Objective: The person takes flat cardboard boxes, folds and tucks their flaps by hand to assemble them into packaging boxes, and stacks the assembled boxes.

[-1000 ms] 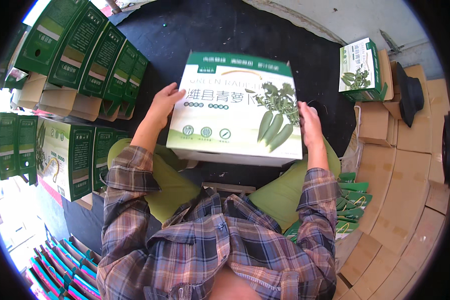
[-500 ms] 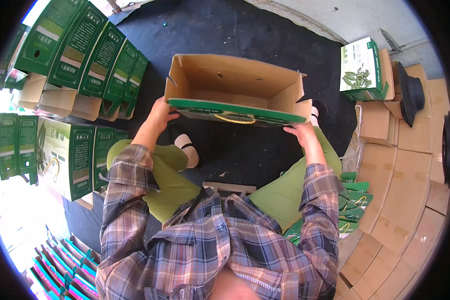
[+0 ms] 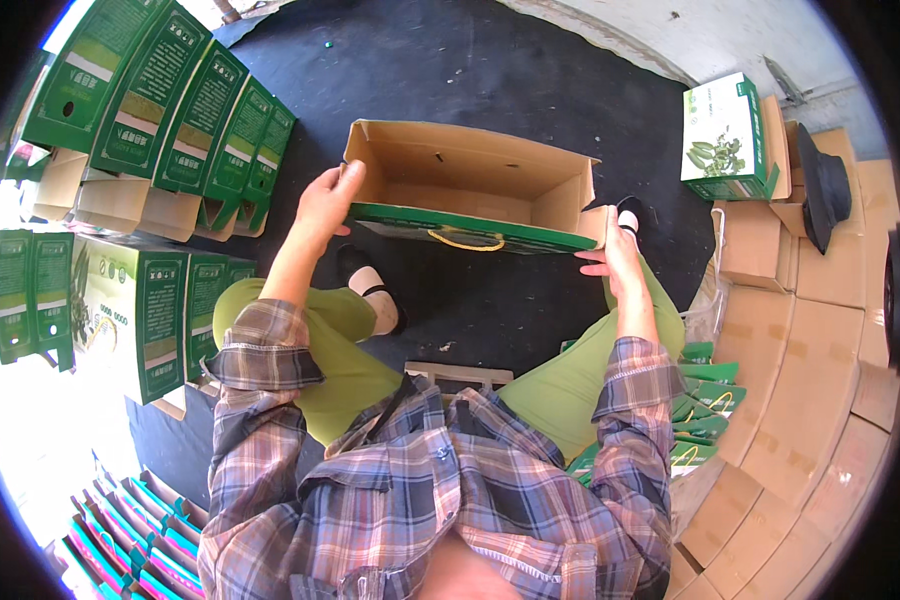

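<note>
- Two plaid sleeves (image 3: 255,370) are reaching forward from the lower edge, above green trousers (image 3: 590,365) and bent, parted knees.
- The left hand (image 3: 322,205) is grasping the open box (image 3: 470,195) at its left end, thumb lying up along the end wall.
- The right hand (image 3: 622,258) is grasping the right end by its flap, some fingers stretching out just below the green edge.
- The box is sitting between both hands, in front of the knees, its opening showing brown cardboard walls; a yellow cord handle (image 3: 465,243) is hanging along its near green side.
- Black sheeting (image 3: 490,310) is covering the floor around two dark shoes; whether the box is touching it, one cannot tell.
- Green boxes (image 3: 185,120) are standing in rows at the left.
- Brown cartons (image 3: 785,375) are lining the right side.
- Farther up, a white-and-green box (image 3: 720,135) is standing beside a black hat (image 3: 825,190), near a pale wall (image 3: 760,35).
</note>
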Demonstrator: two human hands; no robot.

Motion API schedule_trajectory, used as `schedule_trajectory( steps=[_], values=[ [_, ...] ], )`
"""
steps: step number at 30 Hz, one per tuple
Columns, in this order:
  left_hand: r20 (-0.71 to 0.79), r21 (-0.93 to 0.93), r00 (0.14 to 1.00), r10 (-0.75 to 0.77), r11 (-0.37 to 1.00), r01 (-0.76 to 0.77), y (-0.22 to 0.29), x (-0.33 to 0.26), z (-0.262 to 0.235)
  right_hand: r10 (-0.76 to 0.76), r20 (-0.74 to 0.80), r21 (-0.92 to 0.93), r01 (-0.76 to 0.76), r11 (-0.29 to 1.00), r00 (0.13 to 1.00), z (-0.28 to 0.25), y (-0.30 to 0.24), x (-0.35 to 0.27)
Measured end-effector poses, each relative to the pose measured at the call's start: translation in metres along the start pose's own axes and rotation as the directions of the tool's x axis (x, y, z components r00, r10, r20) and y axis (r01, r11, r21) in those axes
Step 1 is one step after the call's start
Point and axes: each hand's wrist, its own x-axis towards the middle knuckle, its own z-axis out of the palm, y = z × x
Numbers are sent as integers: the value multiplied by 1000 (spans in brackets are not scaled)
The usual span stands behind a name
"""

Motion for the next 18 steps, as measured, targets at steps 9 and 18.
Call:
schedule_trajectory(
  steps=[9,18],
  values=[
    [107,396,959,263,873,-284,0,-4,-5,-274,151,-195,301,934,950,-9,2,-10],
    [213,351,922,325,855,-382,-3,-5,-1,-316,226,-107,346,932,922,-7,-2,-13]
  ],
)
